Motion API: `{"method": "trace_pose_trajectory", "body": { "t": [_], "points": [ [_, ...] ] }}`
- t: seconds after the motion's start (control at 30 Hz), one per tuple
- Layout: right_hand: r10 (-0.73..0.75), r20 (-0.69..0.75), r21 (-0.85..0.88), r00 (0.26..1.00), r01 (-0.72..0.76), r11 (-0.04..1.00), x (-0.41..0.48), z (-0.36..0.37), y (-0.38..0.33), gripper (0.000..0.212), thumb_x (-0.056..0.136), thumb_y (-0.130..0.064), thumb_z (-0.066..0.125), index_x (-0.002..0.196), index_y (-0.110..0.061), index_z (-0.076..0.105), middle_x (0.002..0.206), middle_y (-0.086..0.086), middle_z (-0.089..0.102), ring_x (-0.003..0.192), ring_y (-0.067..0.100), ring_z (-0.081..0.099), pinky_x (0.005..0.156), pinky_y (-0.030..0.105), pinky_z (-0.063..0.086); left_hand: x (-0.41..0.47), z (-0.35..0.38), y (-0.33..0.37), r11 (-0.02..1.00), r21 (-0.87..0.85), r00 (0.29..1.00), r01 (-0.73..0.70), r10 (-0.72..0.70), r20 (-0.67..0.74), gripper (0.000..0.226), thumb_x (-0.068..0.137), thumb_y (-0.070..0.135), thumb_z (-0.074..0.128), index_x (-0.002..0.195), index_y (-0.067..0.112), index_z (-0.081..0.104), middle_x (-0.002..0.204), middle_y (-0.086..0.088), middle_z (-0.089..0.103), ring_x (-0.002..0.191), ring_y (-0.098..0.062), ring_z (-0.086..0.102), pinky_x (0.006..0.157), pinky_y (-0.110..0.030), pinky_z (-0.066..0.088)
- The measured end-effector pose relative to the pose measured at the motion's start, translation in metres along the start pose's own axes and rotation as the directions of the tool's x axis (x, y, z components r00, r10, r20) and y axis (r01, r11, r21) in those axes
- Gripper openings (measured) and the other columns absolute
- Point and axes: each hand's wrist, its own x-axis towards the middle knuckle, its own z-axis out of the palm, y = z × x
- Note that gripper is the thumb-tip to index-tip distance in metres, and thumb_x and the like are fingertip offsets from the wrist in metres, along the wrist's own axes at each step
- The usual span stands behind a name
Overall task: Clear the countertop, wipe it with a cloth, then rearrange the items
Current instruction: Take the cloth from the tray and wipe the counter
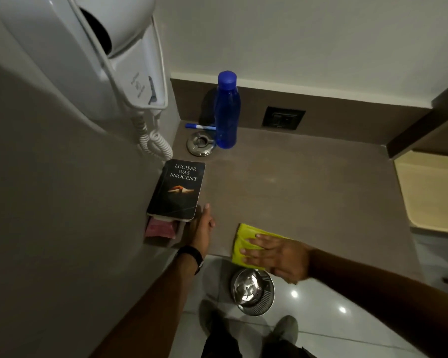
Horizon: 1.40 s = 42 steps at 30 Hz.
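Fingers (251,248) of the right hand (274,257) lie spread flat, pressing the yellow cloth (243,237) onto the desk (295,192) at its near edge, gripping nothing else. Left hand (204,226) rests open and empty, thumb beside the black book (177,191) (which sits on a pink packet (159,228)). Farther back stand a metal ashtray (201,144), a blue bottle (226,112) and a blue marker (199,127) by the wall.
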Motion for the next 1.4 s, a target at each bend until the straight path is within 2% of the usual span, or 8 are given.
{"method": "trace_pose_trajectory", "body": {
  "t": [0.2, 0.37, 0.43, 0.5, 0.63, 0.77, 0.87, 1.4],
  "points": [
    [0.500, -0.189, 0.150, 0.845, -0.479, 0.865, -0.078, 0.029, -0.002, 0.063, 0.109, -0.033, 0.038, 0.170, -0.029, 0.026, 0.178, -0.004, 0.021, 0.166, 0.024, 0.020, 0.135, 0.045, 0.018, 0.001, -0.007, -0.011, 0.998, 0.068, 0.996, -0.007, 0.001, 0.094, 0.069, 0.081, 0.082, 0.046, 0.073, 0.015, 0.059, 0.072, -0.004, 0.055, 0.074, -0.020, 0.049, 0.080, -0.040, 0.038],
    [0.976, -0.199, 0.513, 0.086, -0.840, 0.178, -0.013, 0.039, -0.049, 0.068, 0.100, -0.037, 0.032, 0.166, -0.022, 0.039, 0.176, 0.001, 0.026, 0.164, 0.034, 0.024, 0.134, 0.053, 0.019, 0.001, -0.009, -0.012, 0.991, 0.136, 0.994, 0.003, -0.018, 0.111, 0.077, 0.070, 0.099, 0.043, 0.072, 0.024, 0.060, 0.070, 0.007, 0.056, 0.074, -0.017, 0.053, 0.079, -0.038, 0.041],
    [0.988, -0.136, 0.595, -0.068, -0.803, 0.027, 0.032, 0.025, -0.059, 0.071, 0.098, -0.037, 0.030, 0.165, -0.015, 0.042, 0.174, 0.008, 0.033, 0.163, 0.039, 0.026, 0.133, 0.056, 0.019, 0.001, -0.009, -0.010, 0.991, 0.131, 0.994, 0.008, -0.022, 0.107, 0.074, 0.075, 0.096, 0.045, 0.071, 0.023, 0.060, 0.070, 0.005, 0.056, 0.073, -0.017, 0.052, 0.077, -0.036, 0.041],
    [0.977, -0.205, 0.567, 0.054, -0.807, 0.163, 0.070, 0.018, -0.068, 0.069, 0.100, -0.035, 0.034, 0.165, -0.012, 0.040, 0.174, 0.010, 0.031, 0.162, 0.041, 0.028, 0.131, 0.058, 0.024, 0.002, -0.006, -0.005, 0.995, 0.093, 0.994, 0.025, -0.034, 0.101, 0.067, 0.082, 0.083, 0.047, 0.070, 0.018, 0.059, 0.071, -0.004, 0.054, 0.070, -0.018, 0.048, 0.073, -0.035, 0.037],
    [0.606, -0.256, 0.200, 0.753, -0.572, 0.796, 0.098, 0.028, -0.084, 0.078, 0.097, -0.035, 0.048, 0.171, -0.020, 0.025, 0.179, 0.003, 0.020, 0.165, 0.035, 0.020, 0.130, 0.058, 0.024, 0.006, -0.001, 0.005, 0.998, 0.046, 0.994, 0.050, -0.054, 0.091, 0.059, 0.109, 0.043, 0.042, 0.062, 0.010, 0.052, 0.062, -0.009, 0.042, 0.059, -0.017, 0.037, 0.062, -0.030, 0.030],
    [0.344, -0.186, 0.113, 0.920, -0.328, 0.938, 0.066, 0.020, -0.039, 0.068, 0.104, -0.033, 0.048, 0.169, -0.023, 0.031, 0.177, -0.002, 0.024, 0.166, 0.026, 0.021, 0.135, 0.047, 0.020, 0.006, -0.002, 0.007, 0.998, 0.050, 0.989, 0.048, -0.055, 0.136, 0.056, 0.111, 0.034, 0.036, 0.065, 0.007, 0.052, 0.062, -0.008, 0.042, 0.059, -0.016, 0.036, 0.061, -0.028, 0.030],
    [0.400, -0.173, 0.126, 0.900, -0.382, 0.915, 0.050, -0.005, 0.018, 0.063, 0.103, -0.025, 0.061, 0.163, -0.016, 0.044, 0.172, 0.006, 0.036, 0.161, 0.032, 0.034, 0.131, 0.047, 0.032, 0.006, -0.001, 0.005, 0.998, 0.053, 0.991, 0.043, -0.049, 0.124, 0.053, 0.111, 0.033, 0.040, 0.070, 0.003, 0.054, 0.063, -0.008, 0.045, 0.060, -0.015, 0.037, 0.061, -0.026, 0.031],
    [0.954, -0.064, 0.418, 0.292, -0.860, 0.292, 0.027, -0.117, 0.205, 0.061, 0.115, -0.030, 0.038, 0.171, -0.015, 0.020, 0.179, 0.010, 0.013, 0.167, 0.030, 0.012, 0.135, 0.038, 0.016, 0.018, 0.008, -0.004, 0.996, 0.092, 0.997, 0.013, -0.021, 0.080, 0.053, 0.111, 0.015, 0.041, 0.060, 0.005, 0.049, 0.051, -0.001, 0.044, 0.043, -0.004, 0.039, 0.044, -0.010, 0.030]
  ]
}}
